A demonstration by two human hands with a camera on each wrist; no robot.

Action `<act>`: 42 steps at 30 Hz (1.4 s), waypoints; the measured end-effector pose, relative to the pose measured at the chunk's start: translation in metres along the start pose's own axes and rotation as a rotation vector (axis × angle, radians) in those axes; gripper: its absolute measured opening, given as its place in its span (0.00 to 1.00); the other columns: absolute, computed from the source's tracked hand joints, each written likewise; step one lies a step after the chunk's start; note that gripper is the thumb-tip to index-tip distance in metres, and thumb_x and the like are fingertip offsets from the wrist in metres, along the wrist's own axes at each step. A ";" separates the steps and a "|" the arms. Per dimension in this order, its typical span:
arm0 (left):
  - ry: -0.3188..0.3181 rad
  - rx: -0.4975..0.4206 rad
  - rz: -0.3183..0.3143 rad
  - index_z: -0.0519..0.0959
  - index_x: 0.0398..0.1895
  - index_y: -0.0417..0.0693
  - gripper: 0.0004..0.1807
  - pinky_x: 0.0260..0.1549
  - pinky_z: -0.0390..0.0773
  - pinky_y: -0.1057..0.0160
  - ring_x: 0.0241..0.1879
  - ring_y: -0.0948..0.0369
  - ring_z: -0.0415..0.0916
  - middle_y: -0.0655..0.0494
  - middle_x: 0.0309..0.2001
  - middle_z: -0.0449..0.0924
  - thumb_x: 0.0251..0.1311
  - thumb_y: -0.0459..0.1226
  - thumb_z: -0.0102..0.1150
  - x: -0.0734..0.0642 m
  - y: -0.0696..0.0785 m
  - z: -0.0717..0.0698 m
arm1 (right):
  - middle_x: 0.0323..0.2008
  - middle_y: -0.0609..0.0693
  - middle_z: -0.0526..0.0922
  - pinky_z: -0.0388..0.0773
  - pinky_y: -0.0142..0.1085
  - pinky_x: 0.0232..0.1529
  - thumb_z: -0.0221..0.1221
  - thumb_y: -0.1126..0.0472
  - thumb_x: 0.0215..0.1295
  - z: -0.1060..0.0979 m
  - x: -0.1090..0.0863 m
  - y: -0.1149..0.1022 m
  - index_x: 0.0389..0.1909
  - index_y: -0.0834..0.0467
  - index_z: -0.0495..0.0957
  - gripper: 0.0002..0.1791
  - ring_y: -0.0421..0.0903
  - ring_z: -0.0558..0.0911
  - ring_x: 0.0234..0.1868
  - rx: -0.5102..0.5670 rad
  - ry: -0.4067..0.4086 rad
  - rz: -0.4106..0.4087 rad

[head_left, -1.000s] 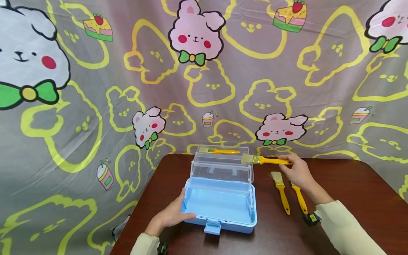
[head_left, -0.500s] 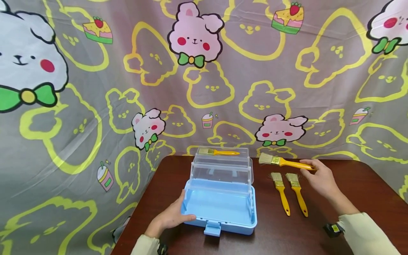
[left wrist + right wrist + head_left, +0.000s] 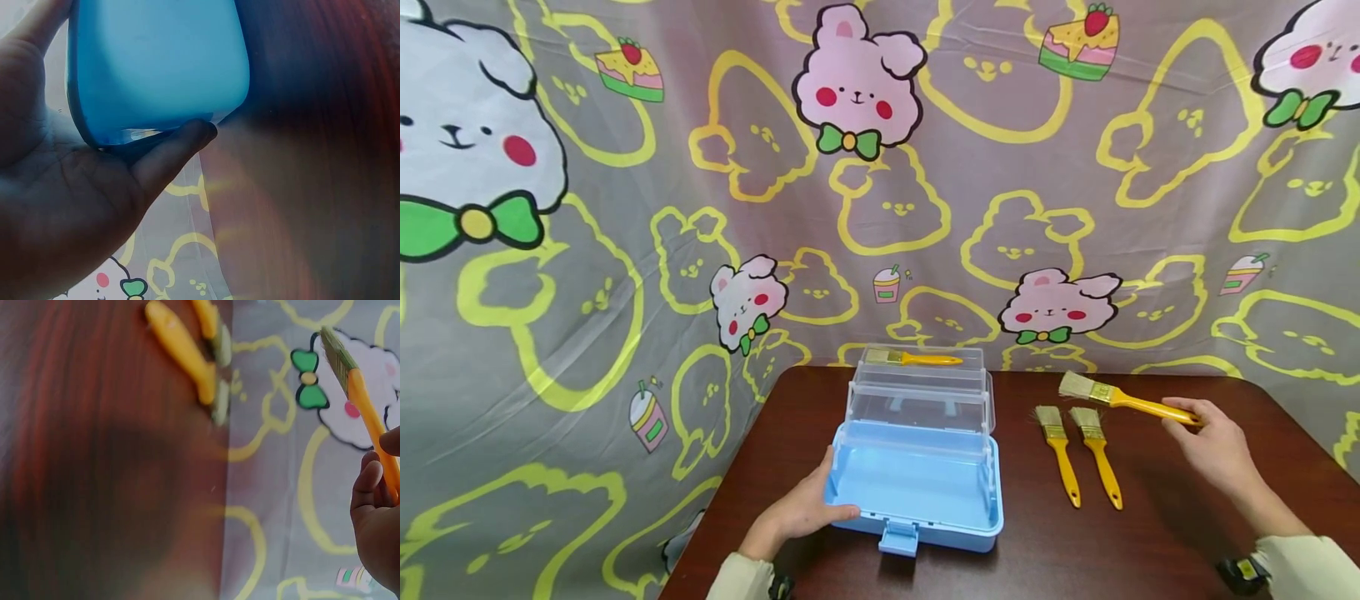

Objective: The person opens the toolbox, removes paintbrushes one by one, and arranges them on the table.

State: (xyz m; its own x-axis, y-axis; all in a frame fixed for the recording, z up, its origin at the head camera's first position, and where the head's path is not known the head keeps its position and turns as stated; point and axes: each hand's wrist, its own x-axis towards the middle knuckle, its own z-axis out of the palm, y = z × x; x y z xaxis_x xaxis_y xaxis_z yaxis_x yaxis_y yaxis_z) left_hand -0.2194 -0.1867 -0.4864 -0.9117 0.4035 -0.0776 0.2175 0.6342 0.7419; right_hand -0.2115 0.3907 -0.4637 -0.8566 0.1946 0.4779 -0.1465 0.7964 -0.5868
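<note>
A light blue toolbox (image 3: 917, 492) with raised clear trays (image 3: 917, 408) stands open at the table's middle. My left hand (image 3: 801, 507) grips its front left corner, thumb on the front side and fingers along the left wall; the left wrist view shows the blue wall (image 3: 162, 62) between thumb and fingers. At right, my right hand (image 3: 1217, 446) pinches a paintbrush (image 3: 1138, 403) by its yellow handle end, bristles pointing left, above the table. In the right wrist view that paintbrush (image 3: 369, 415) tilts upward from the fingers. Another paintbrush (image 3: 917, 358) lies in the top tray.
Two more paintbrushes, a left one (image 3: 1060, 458) and a right one (image 3: 1097, 458), lie side by side on the dark wooden table (image 3: 1037, 550), right of the box. A cartoon-printed cloth (image 3: 955, 208) hangs behind and at the left of the table.
My right hand has moved right and slightly toward me, carrying the paintbrush away from the trays and past the two lying brushes. My left hand and the toolbox have stayed in place.
</note>
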 end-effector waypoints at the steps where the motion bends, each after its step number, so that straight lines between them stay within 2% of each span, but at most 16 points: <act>1: 0.000 0.000 0.001 0.33 0.73 0.35 0.63 0.61 0.54 0.39 0.67 0.43 0.51 0.34 0.72 0.39 0.51 0.50 0.69 0.000 0.000 0.000 | 0.41 0.61 0.74 0.64 0.27 0.24 0.58 0.63 0.64 -0.001 -0.002 0.003 0.50 0.68 0.75 0.16 0.30 0.64 0.30 -0.002 0.002 0.009; 12: -0.001 0.004 -0.008 0.33 0.73 0.35 0.63 0.60 0.54 0.39 0.67 0.43 0.51 0.34 0.72 0.40 0.51 0.51 0.68 -0.001 0.001 0.000 | 0.40 0.65 0.73 0.61 0.32 0.24 0.59 0.62 0.62 -0.010 -0.013 0.044 0.50 0.69 0.75 0.18 0.37 0.64 0.29 -0.065 0.000 0.083; 17: -0.003 0.001 -0.003 0.33 0.73 0.35 0.63 0.60 0.54 0.38 0.66 0.43 0.52 0.35 0.72 0.40 0.51 0.50 0.68 -0.001 0.002 -0.001 | 0.41 0.68 0.72 0.59 0.35 0.28 0.58 0.63 0.62 -0.011 -0.014 0.062 0.49 0.71 0.75 0.18 0.49 0.68 0.32 -0.089 -0.004 0.101; 25: -0.007 -0.002 -0.005 0.32 0.73 0.35 0.63 0.60 0.54 0.38 0.66 0.43 0.53 0.35 0.72 0.40 0.51 0.50 0.68 0.000 0.002 0.000 | 0.41 0.74 0.71 0.59 0.43 0.31 0.56 0.66 0.62 -0.010 -0.015 0.084 0.47 0.74 0.74 0.16 0.60 0.69 0.36 -0.113 -0.032 0.082; 32: -0.004 -0.001 -0.001 0.32 0.73 0.35 0.63 0.60 0.54 0.38 0.66 0.42 0.51 0.34 0.72 0.39 0.51 0.51 0.68 -0.002 0.003 0.000 | 0.35 0.72 0.74 0.60 0.45 0.30 0.57 0.70 0.58 -0.006 -0.015 0.096 0.43 0.75 0.74 0.14 0.62 0.72 0.34 -0.145 -0.051 0.042; 37: -0.003 0.000 -0.020 0.33 0.73 0.36 0.63 0.60 0.54 0.38 0.67 0.43 0.50 0.35 0.72 0.38 0.51 0.51 0.68 -0.001 0.004 0.000 | 0.35 0.71 0.78 0.64 0.50 0.30 0.61 0.69 0.54 -0.006 -0.013 0.099 0.41 0.72 0.77 0.14 0.65 0.75 0.35 -0.186 -0.107 0.005; 42: -0.009 -0.005 -0.013 0.32 0.73 0.35 0.63 0.60 0.54 0.38 0.67 0.43 0.51 0.34 0.72 0.39 0.51 0.51 0.68 0.000 0.004 0.000 | 0.36 0.68 0.80 0.68 0.48 0.28 0.64 0.65 0.52 -0.010 -0.013 0.098 0.42 0.68 0.79 0.16 0.62 0.77 0.34 -0.211 -0.243 -0.021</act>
State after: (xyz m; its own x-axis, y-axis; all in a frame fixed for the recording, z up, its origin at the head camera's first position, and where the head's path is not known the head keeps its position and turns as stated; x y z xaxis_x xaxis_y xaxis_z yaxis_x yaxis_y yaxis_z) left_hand -0.2190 -0.1841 -0.4840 -0.9112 0.4011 -0.0938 0.2034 0.6362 0.7442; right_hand -0.2093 0.4717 -0.5209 -0.9513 0.0547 0.3034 -0.0812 0.9051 -0.4174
